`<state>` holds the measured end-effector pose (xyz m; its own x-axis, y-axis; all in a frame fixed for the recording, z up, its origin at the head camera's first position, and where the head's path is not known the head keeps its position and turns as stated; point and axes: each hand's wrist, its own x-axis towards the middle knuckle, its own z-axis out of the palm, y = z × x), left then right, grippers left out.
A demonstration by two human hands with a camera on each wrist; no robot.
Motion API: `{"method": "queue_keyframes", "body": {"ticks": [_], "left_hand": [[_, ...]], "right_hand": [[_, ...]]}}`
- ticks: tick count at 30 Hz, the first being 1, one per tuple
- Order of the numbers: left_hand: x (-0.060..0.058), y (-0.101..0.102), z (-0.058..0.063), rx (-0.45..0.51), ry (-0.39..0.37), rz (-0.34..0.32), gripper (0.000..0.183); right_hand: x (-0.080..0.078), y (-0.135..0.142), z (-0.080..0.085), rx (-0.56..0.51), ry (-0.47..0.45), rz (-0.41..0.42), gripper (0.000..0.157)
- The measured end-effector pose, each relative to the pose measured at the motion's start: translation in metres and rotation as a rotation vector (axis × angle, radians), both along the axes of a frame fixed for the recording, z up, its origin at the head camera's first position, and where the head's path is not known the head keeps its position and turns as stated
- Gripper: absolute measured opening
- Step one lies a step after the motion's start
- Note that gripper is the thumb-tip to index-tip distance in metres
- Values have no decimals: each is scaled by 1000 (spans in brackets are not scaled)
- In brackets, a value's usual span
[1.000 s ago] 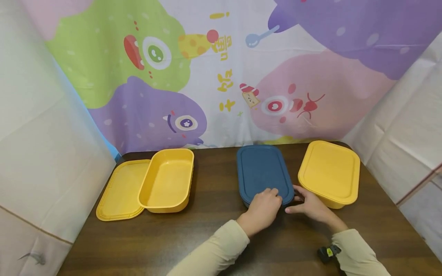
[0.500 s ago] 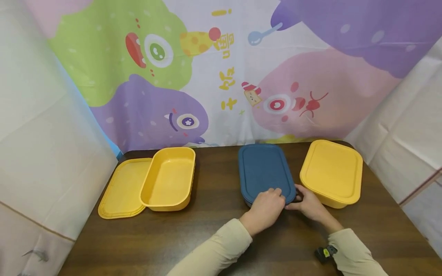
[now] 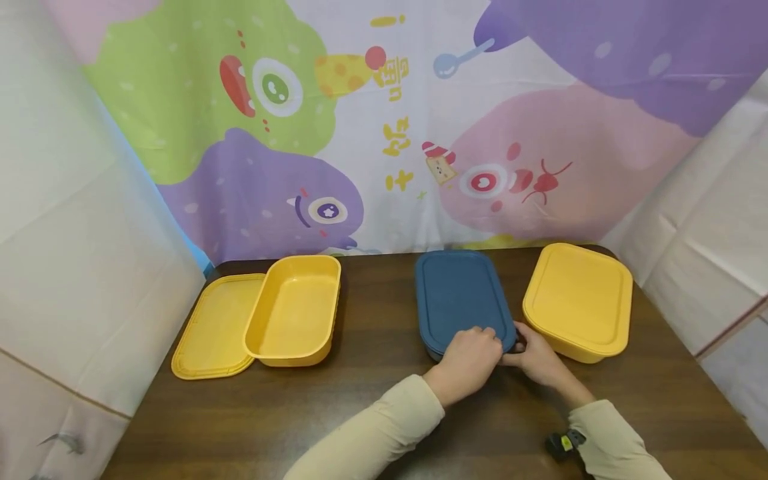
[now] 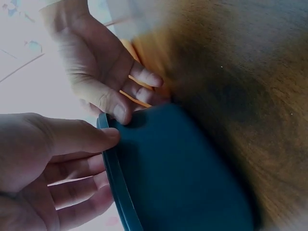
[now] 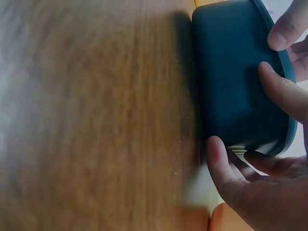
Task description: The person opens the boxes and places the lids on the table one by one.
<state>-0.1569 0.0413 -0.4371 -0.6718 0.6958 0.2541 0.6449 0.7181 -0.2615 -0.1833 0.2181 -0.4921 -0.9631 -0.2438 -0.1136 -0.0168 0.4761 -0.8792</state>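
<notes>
Now, both hands are at the near end of the blue box (image 5: pixel 231 82), which sits on the bench (image 3: pixel 240 427) right of centre, capped by its blue lid (image 3: pixel 462 297). Look at the left hand (image 3: pixel 469 363): its grip pinches the near edge of the lid, thumb low against the front wall, fingers over the top. And the right hand (image 3: pixel 540 361), its grip bent round the near right corner, thumb on the front wall near the left thumb, the other fingers round the side! Lid flat, box level.

Just beyond that right hand stands the lidded yellow box (image 3: pixel 579 300), beside the blue one and apart from it. Across to the left, well apart, there's the open yellow box (image 3: pixel 294 310), one side overlapping a yellow lid (image 3: pixel 213 330) that lies on the wood. A small black device (image 3: pixel 559 445) shows by the right cuff (image 3: pixel 606 427), and behind it all hangs a cloth (image 3: pixel 414 220) printed with green, purple and pink cartoon monsters.
</notes>
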Motion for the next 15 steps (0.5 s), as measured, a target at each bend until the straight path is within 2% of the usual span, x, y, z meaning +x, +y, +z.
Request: {"method": "queue_keyframes", "body": {"ticks": [11,15], "left_hand": [[-1,-2,-2,29,18,18,9],[-1,-3,-1,24,-23,35,6]], "right_hand": [[3,-2,2,-31,-24,-29,83],[4,-3,1,-19,-21,-38,84]]}}
